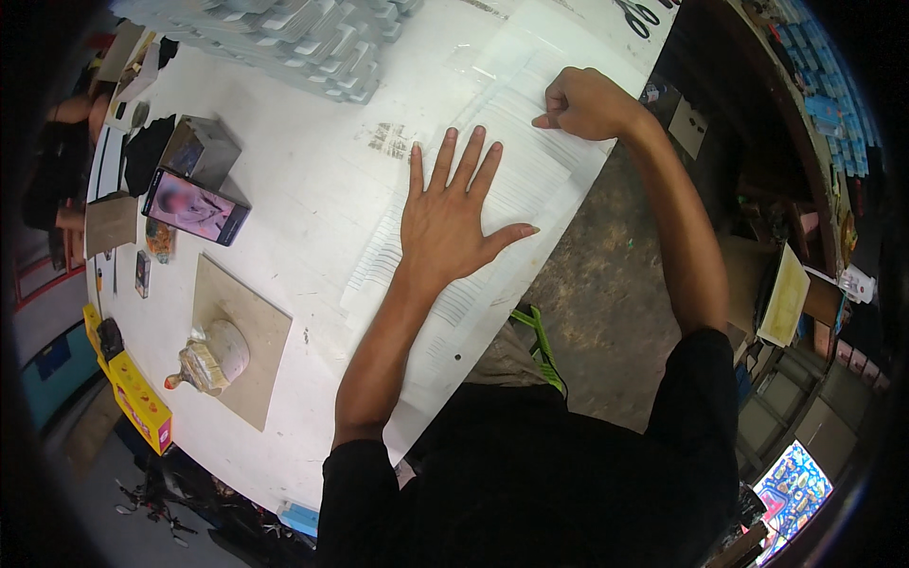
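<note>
Several thin white sheets with rows of fine dark lines lie overlapping along the near right edge of the white table. Flat on these sheets, my left hand is open with its fingers spread. Farther right, my right hand is closed over the upper part of the sheets, its fingers curled in and the thumb side toward the left. What it grips, if anything, is hidden under the fingers. A clear plastic sheet seems to lie beyond the papers.
Stacked grey folded pieces stand at the far left. Black scissors lie at the far right corner. A phone leans on a box at left. Nearer are a glue-smeared tub on a board and a yellow box.
</note>
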`<state>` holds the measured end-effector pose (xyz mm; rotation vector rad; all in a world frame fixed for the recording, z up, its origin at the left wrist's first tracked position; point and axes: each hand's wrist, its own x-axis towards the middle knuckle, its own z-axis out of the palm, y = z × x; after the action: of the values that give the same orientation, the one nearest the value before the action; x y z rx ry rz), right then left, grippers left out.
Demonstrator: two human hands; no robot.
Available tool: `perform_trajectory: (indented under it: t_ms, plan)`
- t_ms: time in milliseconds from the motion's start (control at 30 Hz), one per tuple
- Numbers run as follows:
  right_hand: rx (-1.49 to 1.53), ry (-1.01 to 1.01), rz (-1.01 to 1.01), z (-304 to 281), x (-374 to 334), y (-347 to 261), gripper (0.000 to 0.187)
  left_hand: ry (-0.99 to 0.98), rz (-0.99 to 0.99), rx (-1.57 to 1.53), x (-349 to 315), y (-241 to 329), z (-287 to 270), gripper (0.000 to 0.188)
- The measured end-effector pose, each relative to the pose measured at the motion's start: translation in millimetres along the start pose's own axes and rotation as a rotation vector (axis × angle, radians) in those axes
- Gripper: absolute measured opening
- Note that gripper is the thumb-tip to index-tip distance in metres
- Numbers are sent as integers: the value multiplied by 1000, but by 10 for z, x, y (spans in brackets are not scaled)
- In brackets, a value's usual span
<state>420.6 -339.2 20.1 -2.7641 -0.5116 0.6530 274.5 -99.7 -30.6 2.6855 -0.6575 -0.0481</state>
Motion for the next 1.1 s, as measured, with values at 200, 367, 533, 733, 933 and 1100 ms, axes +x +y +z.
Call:
perform_trajectory:
  t_ms: [200,367,533,733,933,1100]
  plan:
    - [-9,28,1,27,-3,-6,35,16,8,12,11,-7,21,111]
    - [18,58,1,13,-39,20,35,16,14,16,37,-1,39,111]
    - [55,79,-39,71,2,131,35,34,26,17,53,2,40,110]
    - [16,105,-17,66,-10,107,34,45,24,5,49,-3,50,109]
    - [44,61,45,36,-7,68,33,57,28,16,48,-8,70,109]
    - [55,116,-10,76,-20,85,33,69,37,30,51,-6,83,110]
